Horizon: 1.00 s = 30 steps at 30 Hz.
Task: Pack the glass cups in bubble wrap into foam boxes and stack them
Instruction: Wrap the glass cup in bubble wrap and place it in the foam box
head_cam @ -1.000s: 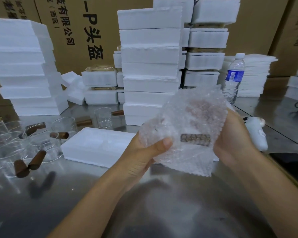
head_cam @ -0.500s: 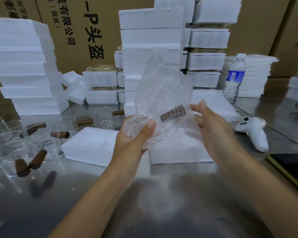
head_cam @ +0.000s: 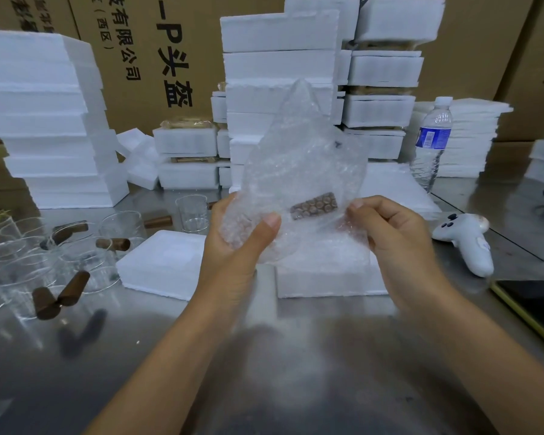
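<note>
A glass cup with a brown wooden handle (head_cam: 314, 205) sits inside a clear bubble wrap sheet (head_cam: 302, 158) that I hold up over the steel table. My left hand (head_cam: 242, 243) grips the wrapped cup from the left, thumb on the front. My right hand (head_cam: 390, 237) pinches the wrap's right edge. The wrap's loose end stands up in a point. Beneath my hands lie two foam pieces: a foam box half (head_cam: 161, 262) on the left and another foam box half (head_cam: 327, 277) under the wrap. Several bare glass cups (head_cam: 76, 246) with brown handles crowd the table's left.
Tall stacks of foam boxes (head_cam: 280, 67) rise behind, with another foam stack (head_cam: 44, 120) at the left and cardboard cartons at the back. A water bottle (head_cam: 431, 142), a white controller (head_cam: 465, 240) and a dark phone (head_cam: 537, 306) lie at the right.
The bundled wrap has come open into an upright sheet with the handle showing. My right hand let go of the bundle's side and now pinches the wrap's right edge.
</note>
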Each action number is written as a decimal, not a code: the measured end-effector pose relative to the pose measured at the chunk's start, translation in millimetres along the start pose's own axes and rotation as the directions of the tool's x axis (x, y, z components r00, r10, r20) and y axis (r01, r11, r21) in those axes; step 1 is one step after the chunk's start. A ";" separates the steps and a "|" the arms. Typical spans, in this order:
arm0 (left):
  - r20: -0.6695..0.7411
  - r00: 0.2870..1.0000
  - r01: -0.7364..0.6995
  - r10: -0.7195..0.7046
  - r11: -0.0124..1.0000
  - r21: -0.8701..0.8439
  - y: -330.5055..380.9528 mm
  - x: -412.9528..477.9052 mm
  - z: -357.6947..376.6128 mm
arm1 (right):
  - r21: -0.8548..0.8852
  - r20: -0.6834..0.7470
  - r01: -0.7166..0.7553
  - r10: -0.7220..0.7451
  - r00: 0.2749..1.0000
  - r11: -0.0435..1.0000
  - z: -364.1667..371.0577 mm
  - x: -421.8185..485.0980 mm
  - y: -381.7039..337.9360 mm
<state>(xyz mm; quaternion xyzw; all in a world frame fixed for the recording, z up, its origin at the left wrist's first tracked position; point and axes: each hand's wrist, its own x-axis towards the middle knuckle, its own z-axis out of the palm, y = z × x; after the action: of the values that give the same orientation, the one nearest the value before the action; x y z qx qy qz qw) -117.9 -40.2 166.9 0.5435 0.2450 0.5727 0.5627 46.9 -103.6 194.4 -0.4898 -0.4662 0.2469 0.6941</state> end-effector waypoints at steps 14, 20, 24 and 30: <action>-0.040 0.998 0.039 -0.041 0.999 -0.030 1.3 1.2 0.8 | -0.224 0.123 -0.034 0.063 0.990 0.974 1.8 0.6 8.8; 0.048 0.995 0.093 -0.084 0.970 -0.226 -0.3 -1.2 5.3 | 0.001 0.055 -0.205 0.204 0.977 0.979 2.7 3.1 12.1; 0.089 0.994 0.052 -0.060 0.994 0.099 5.2 0.9 -3.3 | 0.005 -0.038 -0.206 0.206 0.978 0.979 -4.3 8.9 11.1; 0.220 0.972 0.014 -0.085 0.952 0.306 12.2 -2.2 -5.3 | -0.073 -0.080 -0.100 0.094 0.992 0.992 -11.4 12.2 8.6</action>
<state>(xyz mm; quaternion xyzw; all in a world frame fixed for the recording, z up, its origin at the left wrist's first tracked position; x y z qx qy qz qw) -127.8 -43.4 175.5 0.6797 0.2762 0.4471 0.5117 63.4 -95.6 190.5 -0.5476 -0.4241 0.2434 0.6790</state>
